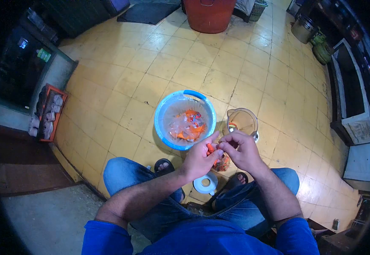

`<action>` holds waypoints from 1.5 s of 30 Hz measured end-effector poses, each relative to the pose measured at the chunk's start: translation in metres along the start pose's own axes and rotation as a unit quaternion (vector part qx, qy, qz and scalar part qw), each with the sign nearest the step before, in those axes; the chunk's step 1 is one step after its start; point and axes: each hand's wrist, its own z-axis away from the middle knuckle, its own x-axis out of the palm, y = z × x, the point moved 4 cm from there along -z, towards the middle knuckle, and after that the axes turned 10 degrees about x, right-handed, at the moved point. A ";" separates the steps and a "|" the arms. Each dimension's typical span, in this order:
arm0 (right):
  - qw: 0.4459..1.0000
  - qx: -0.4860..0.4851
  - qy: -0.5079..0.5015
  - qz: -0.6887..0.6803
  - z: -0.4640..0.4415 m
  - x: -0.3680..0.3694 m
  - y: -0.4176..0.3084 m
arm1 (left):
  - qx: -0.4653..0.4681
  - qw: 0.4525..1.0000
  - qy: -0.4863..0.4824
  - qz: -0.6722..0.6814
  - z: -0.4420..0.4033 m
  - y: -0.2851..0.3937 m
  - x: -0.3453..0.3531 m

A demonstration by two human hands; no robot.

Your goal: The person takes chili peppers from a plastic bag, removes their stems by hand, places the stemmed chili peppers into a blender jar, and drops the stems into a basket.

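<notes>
My left hand (pixel 201 158) is closed around small red-orange chilies (pixel 210 148), as far as their size and colour show. Close beside it, my right hand (pixel 241 149) pinches thumb and fingertips together at the chilies; a tiny dark bit may be between them. Below the hands lies a clear bag of red pieces (pixel 222 164), partly covered by them. A blue bucket (pixel 158 127) holding crumpled clear plastic and orange scraps stands just beyond my left hand. Behind my right hand is a clear jug (pixel 255 123) with a handle, a little something at its bottom.
A white ring-shaped lid (pixel 205 189) lies on the tiled floor between my sandalled feet. A large red tub (pixel 208 17) stands at the far side. Shoes fill an orange rack (pixel 57 114) at the left; a metal pot (pixel 302 29) and green gas cylinder (pixel 322 52) are at the right.
</notes>
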 end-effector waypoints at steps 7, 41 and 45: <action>0.988 0.015 0.078 -0.131 -0.005 -0.002 0.017 | -0.038 0.992 -0.046 -0.112 -0.005 -0.003 -0.005; 0.982 0.015 -0.059 -0.181 -0.050 -0.027 0.001 | -0.200 0.928 0.006 0.315 -0.010 -0.020 -0.012; 0.998 0.044 0.033 -0.035 -0.054 -0.072 0.022 | -0.195 0.932 0.028 0.306 -0.013 -0.013 -0.015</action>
